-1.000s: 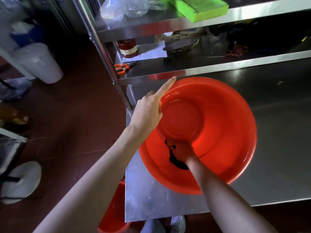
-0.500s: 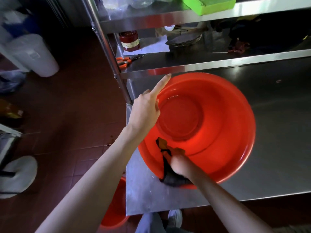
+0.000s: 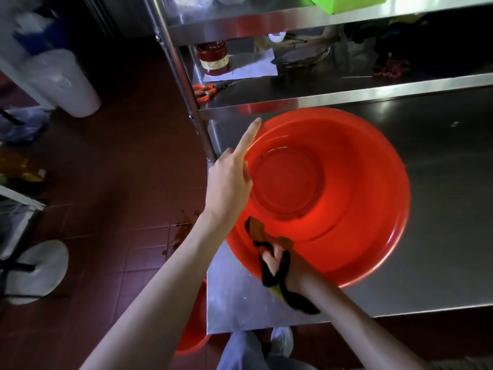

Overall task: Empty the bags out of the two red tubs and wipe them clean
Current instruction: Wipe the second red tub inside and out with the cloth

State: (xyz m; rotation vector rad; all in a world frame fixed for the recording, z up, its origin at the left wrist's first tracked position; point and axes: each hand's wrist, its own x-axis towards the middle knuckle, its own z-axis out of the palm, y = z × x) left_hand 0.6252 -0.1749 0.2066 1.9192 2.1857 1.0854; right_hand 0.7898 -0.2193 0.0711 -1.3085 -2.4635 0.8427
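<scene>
Black and ochre cloth (image 3: 269, 259) is bunched in my right hand (image 3: 277, 263), fingers curled tight round it, the wrist bent over the near rim of the red tub (image 3: 346, 182) so the rag lies against the near inside wall. A loose tail of the rag hangs outside the rim, under my wrist. My left hand (image 3: 229, 182) steadies the tub at its left rim: the forefinger points straight out along the edge, and the other fingers seem folded against the rim, though I cannot see them well.

The tub sits on the steel counter (image 3: 440, 236), close to its left corner, with its far rim almost under the lower shelf (image 3: 346, 94). Bare steel stretches away on the right. A second red tub (image 3: 194, 324) shows partly below the counter's left edge, on the tiled floor (image 3: 128, 182). Orange-handled scissors (image 3: 205, 90) and a red jar (image 3: 214, 58) rest on the shelf.
</scene>
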